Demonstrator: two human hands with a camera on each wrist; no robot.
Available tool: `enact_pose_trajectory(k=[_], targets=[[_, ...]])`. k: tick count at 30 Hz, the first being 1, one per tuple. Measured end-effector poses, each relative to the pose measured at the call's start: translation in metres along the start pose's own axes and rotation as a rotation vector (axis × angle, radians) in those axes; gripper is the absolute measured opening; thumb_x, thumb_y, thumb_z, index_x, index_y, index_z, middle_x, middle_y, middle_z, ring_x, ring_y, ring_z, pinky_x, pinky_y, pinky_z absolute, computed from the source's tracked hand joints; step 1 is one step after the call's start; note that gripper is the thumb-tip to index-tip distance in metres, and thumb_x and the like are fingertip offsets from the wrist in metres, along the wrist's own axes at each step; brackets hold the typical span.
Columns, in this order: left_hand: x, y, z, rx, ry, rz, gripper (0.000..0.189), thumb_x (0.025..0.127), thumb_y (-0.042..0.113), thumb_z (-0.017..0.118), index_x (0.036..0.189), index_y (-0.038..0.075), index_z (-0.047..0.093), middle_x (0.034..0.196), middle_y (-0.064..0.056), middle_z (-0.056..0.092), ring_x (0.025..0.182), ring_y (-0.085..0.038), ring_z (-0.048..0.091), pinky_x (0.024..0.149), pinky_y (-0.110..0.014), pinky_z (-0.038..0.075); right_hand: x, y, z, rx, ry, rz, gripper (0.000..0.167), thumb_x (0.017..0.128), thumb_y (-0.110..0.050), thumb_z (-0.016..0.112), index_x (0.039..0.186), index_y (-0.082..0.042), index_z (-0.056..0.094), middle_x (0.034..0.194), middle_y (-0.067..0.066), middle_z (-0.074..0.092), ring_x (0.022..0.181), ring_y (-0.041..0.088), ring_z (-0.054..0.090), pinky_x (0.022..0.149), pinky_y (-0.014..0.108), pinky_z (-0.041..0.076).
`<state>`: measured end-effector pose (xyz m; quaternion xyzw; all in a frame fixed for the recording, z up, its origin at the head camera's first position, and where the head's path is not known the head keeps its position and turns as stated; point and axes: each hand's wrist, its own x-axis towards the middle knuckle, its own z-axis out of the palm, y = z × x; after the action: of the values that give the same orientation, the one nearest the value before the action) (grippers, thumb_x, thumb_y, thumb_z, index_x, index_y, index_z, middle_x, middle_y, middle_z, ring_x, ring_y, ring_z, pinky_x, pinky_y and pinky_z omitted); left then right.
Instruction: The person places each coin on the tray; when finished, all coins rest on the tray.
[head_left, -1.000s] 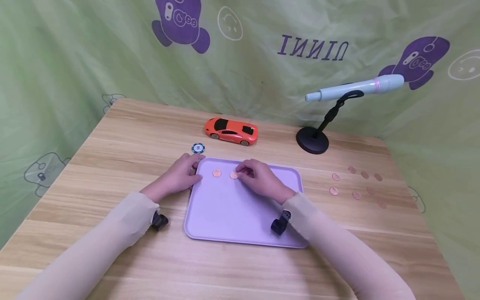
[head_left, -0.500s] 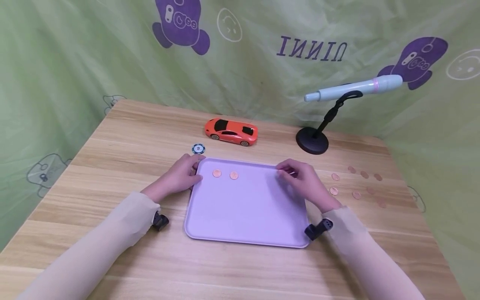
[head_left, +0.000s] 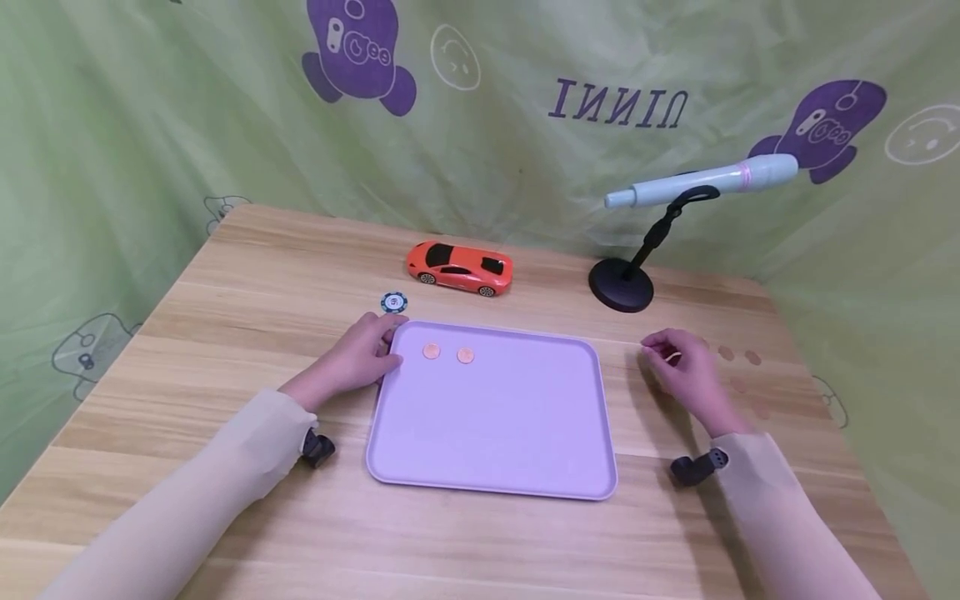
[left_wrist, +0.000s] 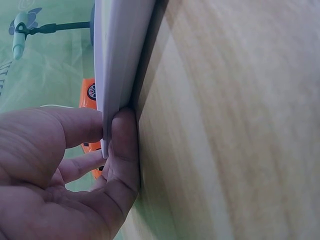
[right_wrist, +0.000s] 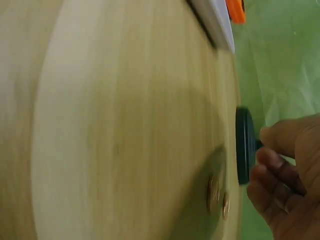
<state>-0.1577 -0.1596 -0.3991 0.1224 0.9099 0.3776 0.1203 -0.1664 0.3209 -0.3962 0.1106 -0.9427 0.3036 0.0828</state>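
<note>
My left hand grips the left rim of a lilac tray. In the left wrist view its thumb lies over the tray's rim and a finger is tucked beneath. Two copper coins, a left one and a right one, lie flat near the tray's far left corner. Right of the tray, my right hand hovers with loosely bent fingers and no visible object in them. Loose coins lie around and beyond it, some hidden behind it. Two coins show below it in the right wrist view.
Behind the tray stands an orange toy car, with a blue and white poker chip to its front left. At the back right, a light blue microphone rests on a black stand. A green curtain hangs behind the table.
My right hand has left the second coin on the tray and moved right, past the rim, to the loose coins on the table. My left hand keeps its place on the tray.
</note>
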Motion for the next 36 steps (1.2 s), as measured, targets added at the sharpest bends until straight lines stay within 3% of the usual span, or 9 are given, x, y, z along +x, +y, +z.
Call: enact_pose_trajectory(k=[3, 5, 10, 12, 15, 17, 25, 31, 36], targets=[[-0.001, 0.0, 0.0, -0.001, 0.003, -0.005, 0.058, 0.096, 0.0, 0.064, 0.151, -0.007, 0.045, 0.118, -0.027, 0.052, 0.084, -0.022, 0.056, 0.068, -0.025, 0.051, -0.003, 0.011, -0.007, -0.049, 0.023, 0.022, 0.019, 0.097, -0.003, 0.069, 0.113, 0.007, 0.072, 0.106, 0.028, 0.071, 0.094, 0.033, 0.066, 0.078, 0.014, 0.047], [-0.001, 0.001, -0.001, -0.001, -0.003, -0.014, 0.059, 0.097, 0.001, 0.064, 0.152, -0.006, 0.044, 0.119, -0.027, 0.052, 0.085, -0.022, 0.056, 0.068, -0.026, 0.051, -0.005, 0.017, -0.011, -0.081, 0.018, 0.043, 0.022, 0.097, -0.005, 0.07, 0.115, 0.007, 0.072, 0.108, 0.028, 0.072, 0.098, 0.038, 0.068, 0.08, 0.017, 0.048], [-0.001, 0.0, 0.0, 0.0, -0.008, -0.026, 0.059, 0.098, 0.002, 0.063, 0.153, -0.006, 0.043, 0.12, -0.027, 0.052, 0.088, -0.023, 0.056, 0.071, -0.028, 0.052, -0.006, 0.027, -0.013, -0.149, -0.035, 0.057, 0.021, 0.097, -0.006, 0.071, 0.115, 0.006, 0.073, 0.106, 0.026, 0.073, 0.097, 0.037, 0.07, 0.083, 0.03, 0.054], [-0.001, -0.001, 0.0, 0.004, -0.002, -0.019, 0.059, 0.097, 0.001, 0.063, 0.152, -0.007, 0.044, 0.12, -0.027, 0.052, 0.088, -0.023, 0.056, 0.071, -0.029, 0.052, -0.006, 0.027, -0.012, -0.16, -0.045, 0.052, 0.021, 0.097, -0.003, 0.07, 0.115, 0.006, 0.073, 0.108, 0.027, 0.073, 0.1, 0.039, 0.07, 0.087, 0.043, 0.056], [-0.001, -0.001, 0.0, 0.002, -0.002, -0.018, 0.059, 0.097, 0.001, 0.063, 0.152, -0.007, 0.044, 0.119, -0.027, 0.052, 0.088, -0.023, 0.056, 0.071, -0.029, 0.052, -0.007, 0.026, -0.011, -0.166, -0.039, 0.055, 0.021, 0.097, -0.001, 0.069, 0.117, 0.007, 0.072, 0.112, 0.029, 0.072, 0.104, 0.043, 0.069, 0.092, 0.057, 0.054], [-0.001, -0.001, 0.0, -0.001, -0.007, -0.028, 0.059, 0.098, 0.001, 0.063, 0.153, -0.006, 0.043, 0.12, -0.027, 0.052, 0.087, -0.023, 0.056, 0.071, -0.028, 0.052, -0.007, 0.025, -0.011, -0.162, -0.035, 0.054, 0.021, 0.097, 0.0, 0.068, 0.117, 0.007, 0.072, 0.112, 0.03, 0.072, 0.105, 0.044, 0.069, 0.094, 0.06, 0.053], [0.0, 0.0, 0.0, -0.01, -0.013, -0.051, 0.06, 0.099, 0.003, 0.063, 0.155, -0.003, 0.042, 0.122, -0.025, 0.051, 0.091, -0.024, 0.055, 0.073, -0.028, 0.052, -0.002, 0.028, -0.017, -0.187, -0.067, 0.058, 0.018, 0.095, 0.0, 0.07, 0.112, 0.006, 0.072, 0.103, 0.026, 0.074, 0.093, 0.037, 0.069, 0.079, 0.033, 0.052], [0.0, 0.0, 0.0, -0.013, -0.009, -0.053, 0.06, 0.099, 0.003, 0.063, 0.155, -0.004, 0.042, 0.122, -0.025, 0.051, 0.091, -0.024, 0.055, 0.073, -0.029, 0.052, 0.002, 0.03, -0.02, -0.195, -0.134, 0.113, 0.019, 0.097, -0.005, 0.069, 0.112, 0.007, 0.07, 0.097, 0.022, 0.072, 0.086, 0.028, 0.063, 0.073, 0.026, 0.046], [0.0, 0.0, -0.001, -0.013, -0.01, -0.051, 0.06, 0.098, 0.002, 0.063, 0.154, -0.004, 0.042, 0.121, -0.025, 0.051, 0.091, -0.024, 0.055, 0.073, -0.028, 0.052, 0.003, 0.032, -0.02, -0.163, -0.136, 0.122, 0.017, 0.098, -0.007, 0.071, 0.108, 0.007, 0.069, 0.095, 0.021, 0.07, 0.084, 0.021, 0.061, 0.07, 0.017, 0.043]])
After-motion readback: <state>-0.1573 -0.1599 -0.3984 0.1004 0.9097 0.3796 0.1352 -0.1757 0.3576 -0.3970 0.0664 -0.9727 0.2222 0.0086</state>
